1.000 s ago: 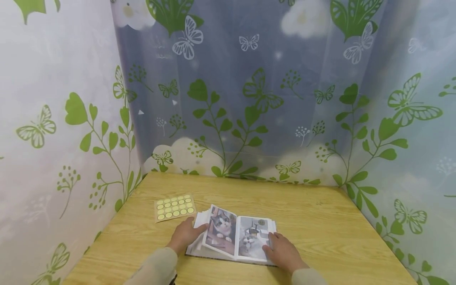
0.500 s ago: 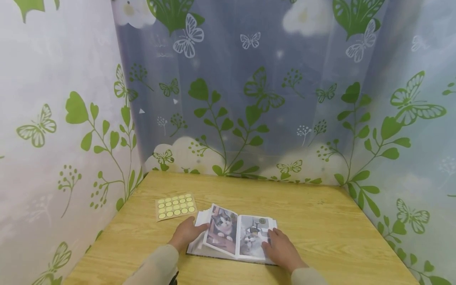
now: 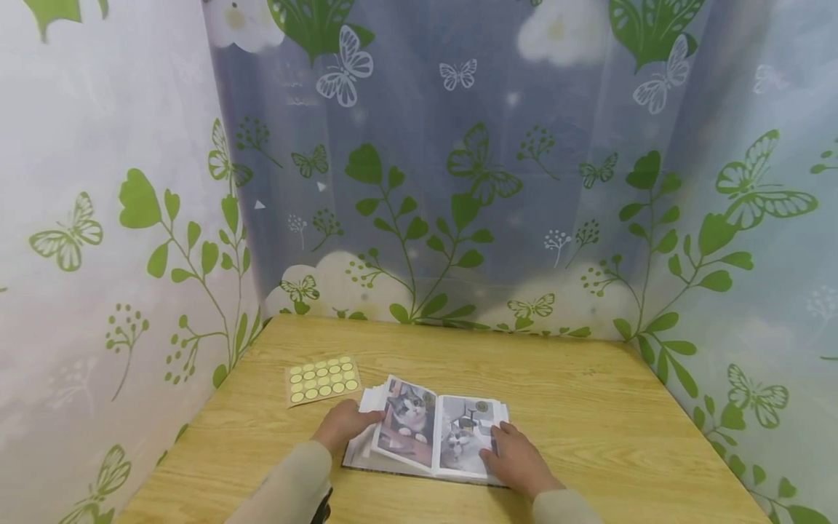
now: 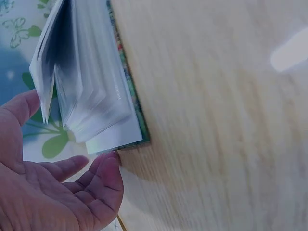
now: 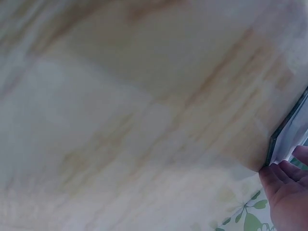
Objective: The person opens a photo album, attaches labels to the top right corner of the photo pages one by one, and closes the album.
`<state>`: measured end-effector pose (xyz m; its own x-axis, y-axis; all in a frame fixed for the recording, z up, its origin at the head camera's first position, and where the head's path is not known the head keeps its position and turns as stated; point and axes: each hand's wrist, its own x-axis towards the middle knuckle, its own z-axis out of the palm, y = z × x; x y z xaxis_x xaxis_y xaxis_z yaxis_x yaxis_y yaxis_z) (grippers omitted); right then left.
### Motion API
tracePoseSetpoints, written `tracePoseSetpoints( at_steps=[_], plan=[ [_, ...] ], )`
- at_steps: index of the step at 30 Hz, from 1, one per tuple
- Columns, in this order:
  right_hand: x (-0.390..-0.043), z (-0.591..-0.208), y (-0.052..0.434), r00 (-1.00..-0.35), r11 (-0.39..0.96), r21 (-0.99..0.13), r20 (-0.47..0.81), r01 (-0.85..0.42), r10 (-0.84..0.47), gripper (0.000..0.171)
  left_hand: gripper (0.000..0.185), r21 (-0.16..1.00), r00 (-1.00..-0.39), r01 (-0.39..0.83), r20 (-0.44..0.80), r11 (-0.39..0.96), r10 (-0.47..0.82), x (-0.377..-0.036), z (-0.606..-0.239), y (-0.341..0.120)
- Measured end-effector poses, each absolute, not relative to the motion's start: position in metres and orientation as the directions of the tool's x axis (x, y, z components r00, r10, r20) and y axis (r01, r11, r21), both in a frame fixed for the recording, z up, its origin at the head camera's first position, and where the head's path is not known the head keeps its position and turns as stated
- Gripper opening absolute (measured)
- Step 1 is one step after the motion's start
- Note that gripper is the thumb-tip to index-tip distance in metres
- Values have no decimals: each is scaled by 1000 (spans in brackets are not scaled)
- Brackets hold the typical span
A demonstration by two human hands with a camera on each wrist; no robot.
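Note:
A small photo album (image 3: 458,477) lies open on the table, a cat photo on each facing page. Its left-hand page (image 3: 406,429) stands partly raised over a fan of clear sleeves (image 4: 91,96). My left hand (image 3: 343,424) grips the album's left side. The thumb touches the raised page's edge, and the other fingers curl at the corner of the patterned cover (image 4: 130,86). My right hand (image 3: 517,458) holds the right side, thumb on the page and fingers along the outer edge. In the right wrist view only a corner of the album (image 5: 288,132) shows beside the fingers.
A sheet of round yellow stickers (image 3: 324,380) lies on the wooden table (image 3: 589,407), left of and behind the album. Curtains (image 3: 419,182) printed with butterflies and leaves close off the back and both sides.
My left hand has shifted slightly at the album's left edge, its fingers now less spread over the tabletop. The album, its pages and the sticker sheet look the same; my right hand has barely moved.

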<state>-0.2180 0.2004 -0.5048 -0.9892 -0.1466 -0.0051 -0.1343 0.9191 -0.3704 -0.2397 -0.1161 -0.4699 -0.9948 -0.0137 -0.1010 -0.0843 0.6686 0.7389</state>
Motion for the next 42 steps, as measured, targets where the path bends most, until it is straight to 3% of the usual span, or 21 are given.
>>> tracePoseSetpoints(
  at_steps=[12,29,42],
  plan=[
    [-219,-505,200,-986,915,-371,9,-159,-167,57,81,746,-977,-192,-208,638,-51,-253,-472,-116],
    [-221,-507,201,-987,918,-369,-5,-146,-159,59,72,637,-969,-200,-243,744,-53,-253,-468,-115],
    [-221,-510,203,-991,927,-362,-43,-100,-124,60,73,704,-959,-259,-269,662,-89,-253,-471,-109]
  ],
)
